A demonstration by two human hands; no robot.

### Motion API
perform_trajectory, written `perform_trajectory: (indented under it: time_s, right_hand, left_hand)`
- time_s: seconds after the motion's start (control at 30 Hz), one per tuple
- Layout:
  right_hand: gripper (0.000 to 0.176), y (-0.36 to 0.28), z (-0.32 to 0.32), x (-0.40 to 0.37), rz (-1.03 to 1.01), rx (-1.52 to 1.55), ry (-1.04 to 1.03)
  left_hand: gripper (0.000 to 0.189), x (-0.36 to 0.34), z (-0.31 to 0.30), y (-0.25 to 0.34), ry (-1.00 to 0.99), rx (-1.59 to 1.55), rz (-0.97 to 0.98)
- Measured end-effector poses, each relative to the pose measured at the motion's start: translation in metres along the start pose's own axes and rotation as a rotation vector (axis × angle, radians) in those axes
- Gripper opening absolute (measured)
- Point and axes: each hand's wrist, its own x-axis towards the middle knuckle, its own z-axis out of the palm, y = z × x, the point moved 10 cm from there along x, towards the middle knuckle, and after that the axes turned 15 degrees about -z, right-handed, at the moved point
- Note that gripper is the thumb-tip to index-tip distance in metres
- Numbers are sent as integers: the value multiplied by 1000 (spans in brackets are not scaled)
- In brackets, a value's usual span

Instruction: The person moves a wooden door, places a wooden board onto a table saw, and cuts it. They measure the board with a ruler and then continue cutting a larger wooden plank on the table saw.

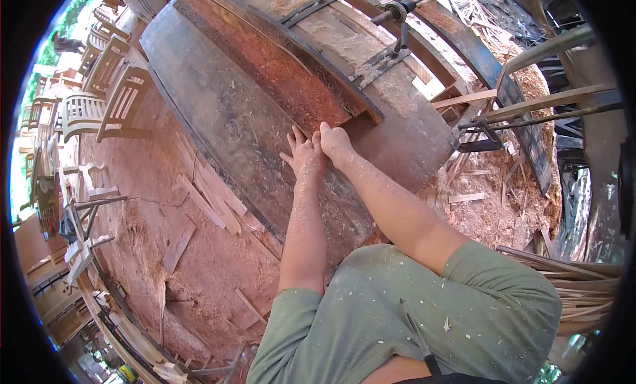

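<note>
At the far left stand several finished wooden chairs (109,96), and a little to the right of them short wooden strips (209,198) lie scattered on the dusty floor. Next comes the machine table (218,112), a long dark surface that runs slantwise from the upper left down to the centre and is covered with red sawdust. From this I judge that much cutting is already done, but no workpiece shows under the hands, so what is left of the work I cannot say. The left hand (303,153) lies flat on the table with the fingers spread and holds nothing, the forearm straight and powdered with dust. Touching it on the right, the right hand (335,144) rests at the edge of a square opening (361,124) in the table; only the thumb shows and the other fingers bend away from the camera, so I cannot tell how far it is closed or if it holds something. Both arms are stretched forward, close together. Further right a metal clamp (397,20) sits above, then a heap of sawdust (490,212), and at the far right a bundle of thin strips (583,285).
</note>
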Motion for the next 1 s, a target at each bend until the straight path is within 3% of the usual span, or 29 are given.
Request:
perform_trajectory:
  time_s: [0.53,0.63,0.9,1.0]
  right_hand:
    - [57,-22,14,21,-1,-58,-24]
    - [54,-23,20,25,-24,11,-19]
    - [29,-30,39,50,-223,-205,-81]
    - [31,-25,47,61,-222,-121,-70]
  left_hand:
    - [53,25,-19,4,32,-94,-15]
    - [52,29,-23,5,57,-93,-5]
    - [52,42,-29,6,38,-43,-28]
    - [52,49,-30,6,46,-53,-27]
